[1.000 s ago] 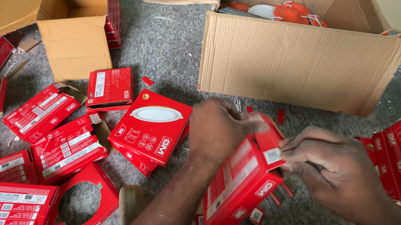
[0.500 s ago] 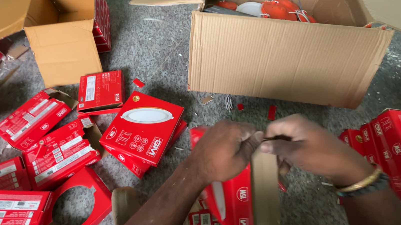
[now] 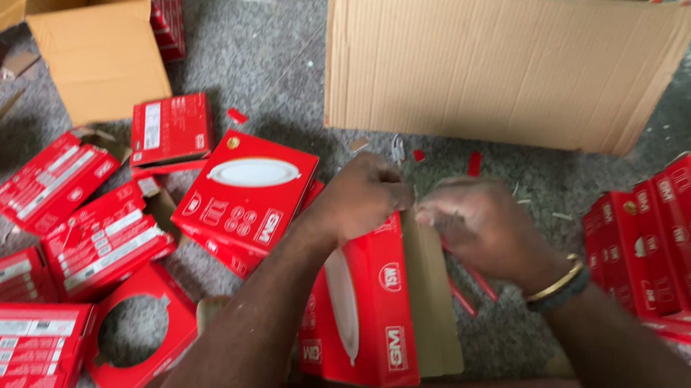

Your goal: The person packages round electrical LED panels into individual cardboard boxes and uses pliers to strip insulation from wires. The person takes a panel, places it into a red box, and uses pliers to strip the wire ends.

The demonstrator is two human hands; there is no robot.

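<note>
A flat red carton (image 3: 374, 312) with a picture of a round white lamp stands on edge in front of me, its brown inner flap turned to the right. My left hand (image 3: 361, 198) grips the carton's top left corner. My right hand (image 3: 481, 226), with a gold bangle at the wrist, pinches the top edge of the brown flap. Both hands meet at the carton's upper end.
A big open cardboard box (image 3: 504, 63) with orange and white lamps stands at the back. Another red carton (image 3: 246, 198) lies flat to the left among several empty ones. Upright red cartons (image 3: 690, 246) line the right. A smaller brown box (image 3: 100, 57) sits far left.
The carton has gone from tilted between my hands to standing upright on edge. Both hands now close together at its top end.
</note>
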